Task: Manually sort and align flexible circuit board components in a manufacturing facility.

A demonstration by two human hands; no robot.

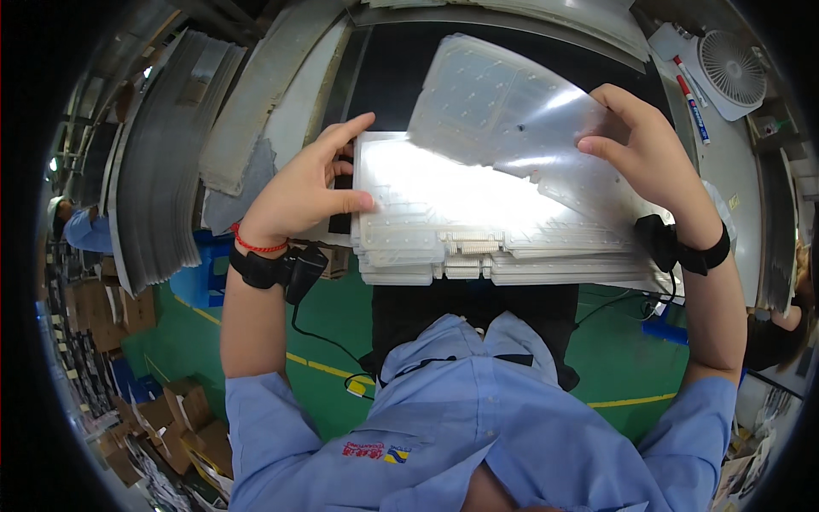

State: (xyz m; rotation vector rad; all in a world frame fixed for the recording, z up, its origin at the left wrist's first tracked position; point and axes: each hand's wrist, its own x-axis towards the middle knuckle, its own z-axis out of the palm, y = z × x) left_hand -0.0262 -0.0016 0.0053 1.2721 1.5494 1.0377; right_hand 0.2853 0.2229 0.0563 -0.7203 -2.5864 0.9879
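My right hand (636,141) pinches the right edge of a thin, shiny plastic sheet (490,102) between thumb and fingers. The sheet is raised and tilted, its far left corner over the black work surface (388,72). Below it lies a stack of similar translucent sheets (401,243) with notched near edges, bright with glare. My left hand (320,179) is at the left edge of this stack, fingers spread, thumb on or just over the top sheet. Some of its fingertips are hidden behind the stack's edge.
Tall piles of grey sheets (171,162) stand on the left, with long pale boards (269,94) beside them. A white fan (732,72) and markers (693,109) lie at the far right. Cables hang from both wrist straps. Cardboard boxes (162,418) and a blue stool (200,273) are lower left.
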